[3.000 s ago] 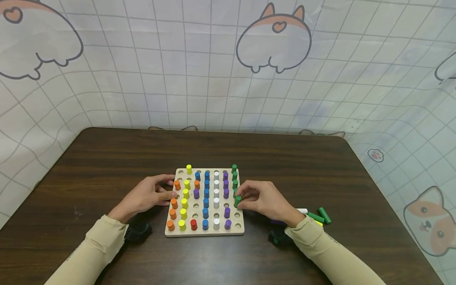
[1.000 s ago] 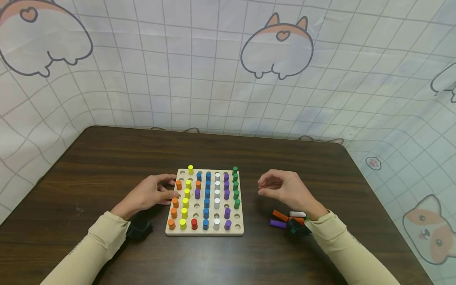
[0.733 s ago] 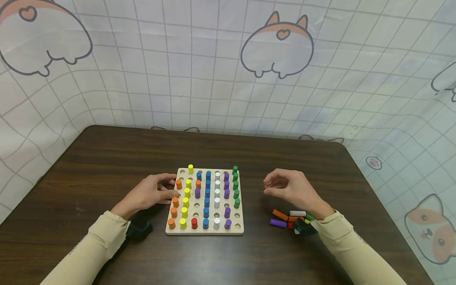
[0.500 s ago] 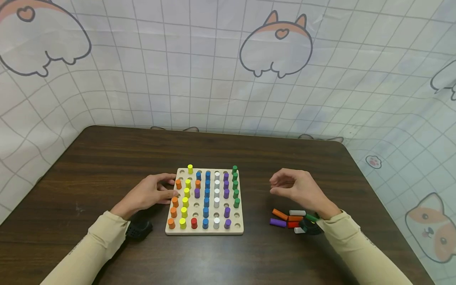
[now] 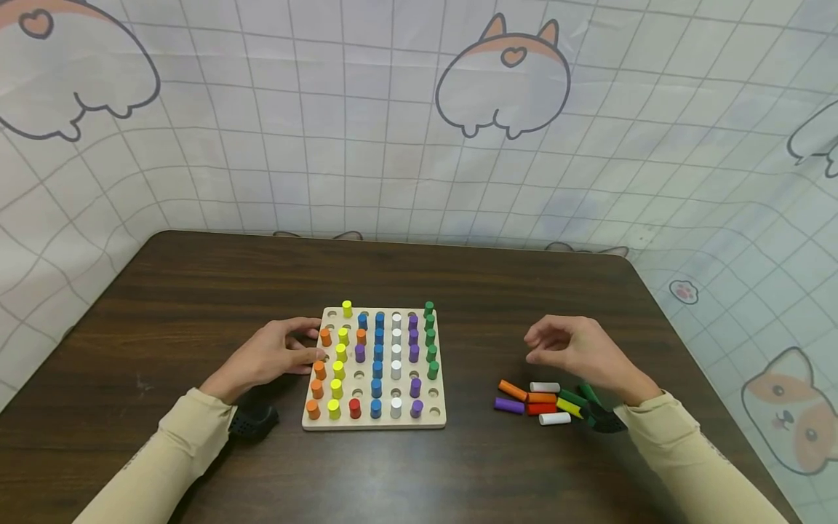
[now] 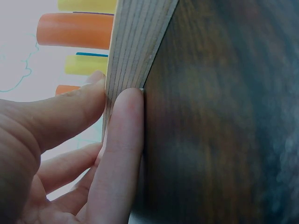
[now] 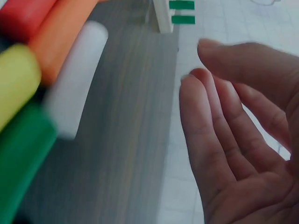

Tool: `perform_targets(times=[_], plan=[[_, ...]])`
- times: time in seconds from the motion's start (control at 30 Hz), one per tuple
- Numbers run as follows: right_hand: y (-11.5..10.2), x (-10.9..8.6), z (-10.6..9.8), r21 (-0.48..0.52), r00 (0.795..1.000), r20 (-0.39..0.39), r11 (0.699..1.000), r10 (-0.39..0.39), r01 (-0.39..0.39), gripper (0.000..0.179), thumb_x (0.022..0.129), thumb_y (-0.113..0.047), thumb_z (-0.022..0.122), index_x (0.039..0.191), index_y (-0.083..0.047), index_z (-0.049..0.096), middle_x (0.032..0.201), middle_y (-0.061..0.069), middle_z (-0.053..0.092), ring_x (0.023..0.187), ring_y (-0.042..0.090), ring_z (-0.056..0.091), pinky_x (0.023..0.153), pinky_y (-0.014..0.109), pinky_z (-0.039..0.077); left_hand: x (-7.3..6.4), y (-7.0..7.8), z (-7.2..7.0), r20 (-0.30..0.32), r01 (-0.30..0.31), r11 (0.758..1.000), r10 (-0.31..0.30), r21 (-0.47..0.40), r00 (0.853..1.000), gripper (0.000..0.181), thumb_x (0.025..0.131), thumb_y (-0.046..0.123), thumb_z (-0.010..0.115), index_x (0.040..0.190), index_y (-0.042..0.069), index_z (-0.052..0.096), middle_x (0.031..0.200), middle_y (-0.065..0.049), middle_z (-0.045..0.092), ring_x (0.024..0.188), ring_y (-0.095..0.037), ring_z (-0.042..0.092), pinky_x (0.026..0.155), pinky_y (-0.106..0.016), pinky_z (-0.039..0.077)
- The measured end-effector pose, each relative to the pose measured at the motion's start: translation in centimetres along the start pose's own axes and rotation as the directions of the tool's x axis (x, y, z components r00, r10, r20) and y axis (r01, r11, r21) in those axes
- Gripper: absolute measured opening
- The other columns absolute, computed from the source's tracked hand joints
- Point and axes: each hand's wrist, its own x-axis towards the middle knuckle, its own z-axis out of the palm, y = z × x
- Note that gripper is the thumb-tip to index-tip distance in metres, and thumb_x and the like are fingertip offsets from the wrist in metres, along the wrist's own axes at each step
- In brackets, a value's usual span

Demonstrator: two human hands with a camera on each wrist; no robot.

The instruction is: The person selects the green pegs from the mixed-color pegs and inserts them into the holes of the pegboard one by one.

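Loose pegs (image 5: 541,398) lie just body-side of the right hand (image 5: 585,353), the nearer one, most long axes roughly sideways; that hand hovers empty, thumb and curved fingers apart. The left hand (image 5: 262,360) holds the pegboard (image 5: 387,382) to its right. Beneath: dark table (image 5: 458,473); beyond: gridded backdrop (image 5: 366,160).
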Motion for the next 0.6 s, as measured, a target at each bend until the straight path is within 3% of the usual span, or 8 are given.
perform_targets(times=[0.37, 0.6], plan=[[2.1, -1.2, -1.4, 0.044, 0.995, 0.091, 0.998, 0.048, -0.053, 0.024, 0.089, -0.014, 0.081, 0.108, -0.005, 0.071, 0.095, 0.006, 0.076, 0.085, 0.009, 0.073, 0.076, 0.023, 0.063, -0.1, 0.2, 0.1, -0.004, 0.017, 1.000, -0.017, -0.002, 1.000, 0.071, 0.096, 0.021, 0.075, 0.155, -0.001, 0.041, 0.138, -0.023, 0.054, 0.096, -0.019, 0.066, 0.082, -0.032, 0.066], [2.9, -2.1, -2.4, 0.017, 0.989, 0.134, 0.998, 0.063, -0.066, 0.026, 0.090, -0.017, 0.080, 0.111, -0.005, 0.070, 0.097, 0.006, 0.075, 0.086, 0.008, 0.073, 0.075, 0.023, 0.062, -0.1, 0.3, 0.1, 0.000, 0.012, 1.000, -0.012, -0.008, 1.000, 0.070, 0.097, 0.020, 0.074, 0.155, -0.001, 0.042, 0.139, -0.023, 0.054, 0.097, -0.019, 0.066, 0.082, -0.031, 0.066]])
